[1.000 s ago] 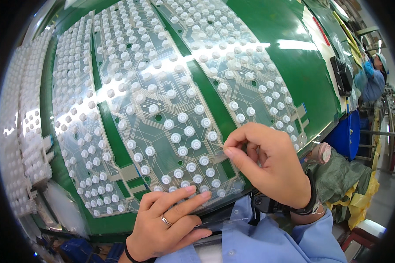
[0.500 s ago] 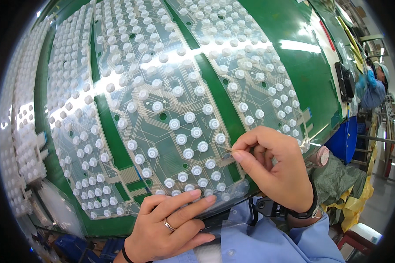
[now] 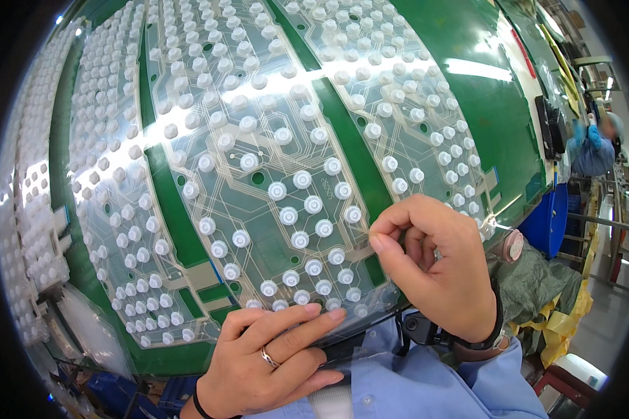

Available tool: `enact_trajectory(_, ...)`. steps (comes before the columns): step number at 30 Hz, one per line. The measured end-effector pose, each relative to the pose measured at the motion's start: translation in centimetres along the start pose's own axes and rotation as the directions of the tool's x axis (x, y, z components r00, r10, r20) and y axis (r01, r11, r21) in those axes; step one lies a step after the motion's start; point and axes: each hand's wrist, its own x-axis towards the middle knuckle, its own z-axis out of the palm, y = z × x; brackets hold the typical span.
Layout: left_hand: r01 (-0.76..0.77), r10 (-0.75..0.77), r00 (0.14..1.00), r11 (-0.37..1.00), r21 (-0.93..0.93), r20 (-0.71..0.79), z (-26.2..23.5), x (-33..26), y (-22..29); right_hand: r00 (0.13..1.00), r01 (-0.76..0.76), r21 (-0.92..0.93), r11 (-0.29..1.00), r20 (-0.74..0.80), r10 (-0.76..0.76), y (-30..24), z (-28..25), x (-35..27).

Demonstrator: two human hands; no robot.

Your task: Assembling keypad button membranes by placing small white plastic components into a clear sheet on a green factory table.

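From the wearer's head we look down, in one wide fisheye view, close above the left hand (image 3: pixel 272 359) and right hand (image 3: pixel 437 265) at lower centre, facing across a green tabletop (image 3: pixel 461 38) toward the upper edge.

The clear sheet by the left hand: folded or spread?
Spread out: the clear sheet lies open on the green table, its white domes showing.

open: green tabletop (image 3: pixel 496 129) right of domed sheets (image 3: pixel 409 143) | obstacle: black object (image 3: pixel 551 127)

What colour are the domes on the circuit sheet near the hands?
The domes look white, best in the head view.
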Motion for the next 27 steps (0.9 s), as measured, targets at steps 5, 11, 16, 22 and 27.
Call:
enact_trajectory(5, -0.016, 0.015, 1.0, 0.999, -0.029, -0.003, 0.2, 0.1, -0.3, 1.0, -0.004, -0.085, 0.996, -0.011, 0.003, 0.0, 0.4, -0.1)
enact_trajectory(11, -0.054, 0.054, 0.997, 0.999, 0.006, -0.052, 0.2, 0.3, -0.3, 0.958, 0.201, -0.346, 0.916, -0.127, -0.258, 0.9, 1.7, -0.8)
enact_trajectory(16, -0.044, 0.05, 0.982, 0.998, 0.037, -0.183, 0.5, -0.5, -0.2, 0.922, 0.366, -0.152, 0.918, -0.076, -0.38, 0.0, 0.2, -2.6)
enact_trajectory(22, -0.024, 0.011, 0.975, 0.998, -0.054, -0.221, 1.4, -0.7, 1.9, 0.843, 0.395, 0.032, 0.918, 0.386, -0.376, 0.7, -0.2, -7.6)
enact_trajectory(27, 0.014, -0.032, 0.985, 0.994, -0.105, -0.168, 2.1, -1.7, 2.8, 0.906, 0.353, 0.139, 0.925, 0.196, -0.376, 0.9, 0.2, -8.8)
